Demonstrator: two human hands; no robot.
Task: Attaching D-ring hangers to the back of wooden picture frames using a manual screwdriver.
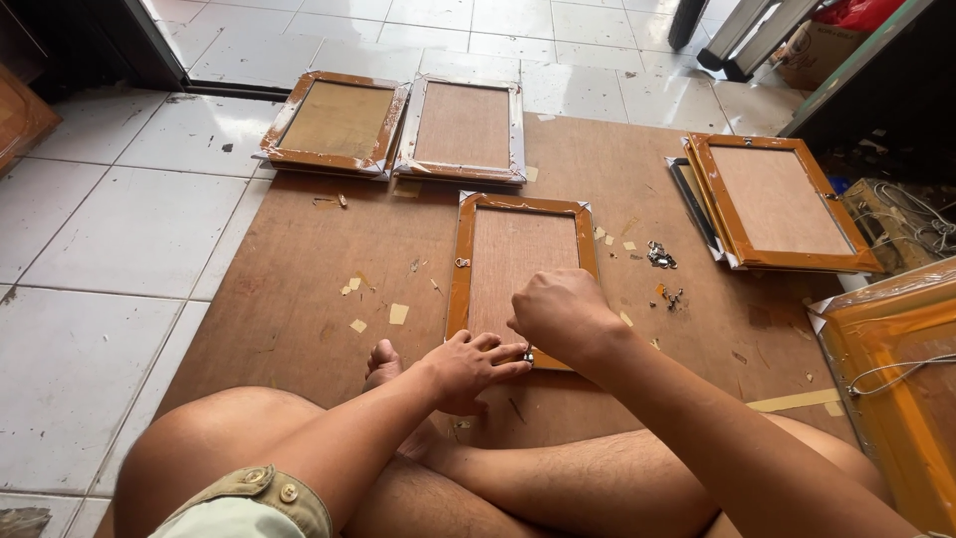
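Both hands work at the near edge of a frame lying face down on a brown board.

The frame [518, 269] lies flat on the board [299, 299], straight ahead of the crossed legs, with its bottom rail under the hands. The left hand [468, 369] rests there with fingers stretched flat, pressing a small metal clip [528, 356] onto the rail. The right hand [563, 314] is curled into a loose fist just above the clip; what it grips cannot be told. Four other frames lie further off, well apart from the hands: two [339, 122] [464, 128] at the board's far edge, two [777, 199] [901, 374] to the right.
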